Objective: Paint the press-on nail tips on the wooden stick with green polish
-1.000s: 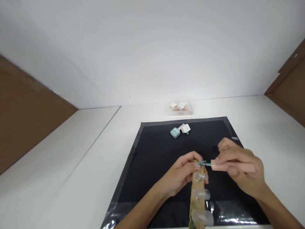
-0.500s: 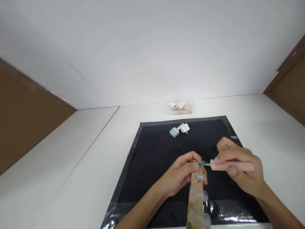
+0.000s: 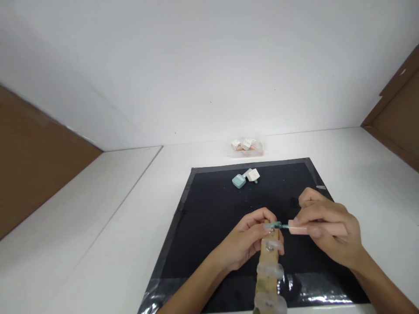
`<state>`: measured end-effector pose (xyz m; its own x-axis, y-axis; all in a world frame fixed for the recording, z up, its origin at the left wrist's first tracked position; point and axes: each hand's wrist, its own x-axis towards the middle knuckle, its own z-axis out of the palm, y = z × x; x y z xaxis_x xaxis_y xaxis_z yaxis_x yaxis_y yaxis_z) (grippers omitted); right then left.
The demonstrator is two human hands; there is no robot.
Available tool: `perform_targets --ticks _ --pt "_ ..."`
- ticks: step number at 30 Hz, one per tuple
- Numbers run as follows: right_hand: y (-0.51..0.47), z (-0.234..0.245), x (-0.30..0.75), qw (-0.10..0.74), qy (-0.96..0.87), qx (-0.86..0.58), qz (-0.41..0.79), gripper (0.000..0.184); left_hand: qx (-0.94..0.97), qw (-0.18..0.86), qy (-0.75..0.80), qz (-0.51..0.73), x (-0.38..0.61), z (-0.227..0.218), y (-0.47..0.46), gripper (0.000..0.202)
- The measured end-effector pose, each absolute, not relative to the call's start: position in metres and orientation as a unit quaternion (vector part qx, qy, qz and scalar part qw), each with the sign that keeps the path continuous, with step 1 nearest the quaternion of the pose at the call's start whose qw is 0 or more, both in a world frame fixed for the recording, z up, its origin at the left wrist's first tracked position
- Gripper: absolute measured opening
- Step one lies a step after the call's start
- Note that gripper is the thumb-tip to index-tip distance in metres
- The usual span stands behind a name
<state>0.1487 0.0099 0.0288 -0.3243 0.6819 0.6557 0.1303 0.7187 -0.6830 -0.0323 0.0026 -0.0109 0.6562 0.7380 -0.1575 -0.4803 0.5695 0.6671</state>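
Between the pinched fingertips of my right grip (image 3: 327, 233) sits the pink brush handle (image 3: 314, 228), held tight. Its teal bristles (image 3: 277, 225) touch the topmost clear nail tip (image 3: 271, 230) on the wooden stick (image 3: 266, 258), which my left grip (image 3: 248, 242) clamps just beside that tip, above the black mat (image 3: 209, 213). To do this well, I judge I should brace both wrists, draw light, even strokes along the tip, and let no polish stray onto the wood. Farther back on the mat the teal bottle (image 3: 238, 181) sits beside a white cube (image 3: 253, 175), near enough for reloading.
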Motion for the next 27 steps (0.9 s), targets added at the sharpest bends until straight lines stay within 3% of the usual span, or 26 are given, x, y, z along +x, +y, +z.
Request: perform_targets --ticks 7,21,27 --pt "0.0087 0.0233 0.1489 0.558 -0.738 -0.276 0.260 0.018 0.299 0.859 0.210 0.359 -0.0363 -0.0119 0.0024 0.020" --pt "0.0076 0.0251 0.1475 0.542 -0.739 -0.269 0.296 0.024 0.294 0.863 0.202 0.358 -0.0353 -0.0110 0.0020 0.022" --pt "0.0089 0.0228 0.1521 0.555 -0.726 -0.304 0.271 0.017 0.297 0.862 0.199 0.360 -0.0341 -0.0129 0.0023 0.021"
